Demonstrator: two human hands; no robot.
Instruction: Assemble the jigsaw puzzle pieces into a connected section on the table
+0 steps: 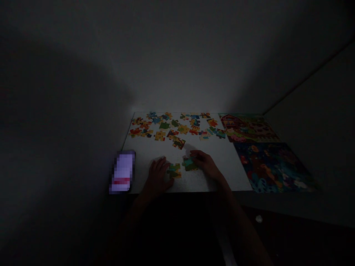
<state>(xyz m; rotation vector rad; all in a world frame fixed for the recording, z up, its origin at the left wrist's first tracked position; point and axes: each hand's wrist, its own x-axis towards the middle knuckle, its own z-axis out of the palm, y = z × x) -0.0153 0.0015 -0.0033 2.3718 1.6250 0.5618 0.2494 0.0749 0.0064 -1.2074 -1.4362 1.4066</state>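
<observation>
My left hand (pixel 158 178) lies on the white tabletop with its fingers stretched out and the thumb apart. A green and yellow puzzle piece (pixel 175 171) lies flat between its thumb and index finger, close to both. To the right, my right hand (pixel 205 163) has its fingers closed at the edge of a teal-green puzzle piece (pixel 189 164). The two pieces are apart, with a narrow gap of tabletop between them. Just beyond them lies a brown and green puzzle piece (pixel 179 142). The dim light hides fine detail of the fingertips.
Several loose puzzle pieces (pixel 183 129) spread along the back of the white table (pixel 222 162) by the wall. Two picture boards, a farm scene (pixel 249 129) and a dark blue scene (pixel 274 168), lie at the right. A lit phone (pixel 123 171) is at the left edge.
</observation>
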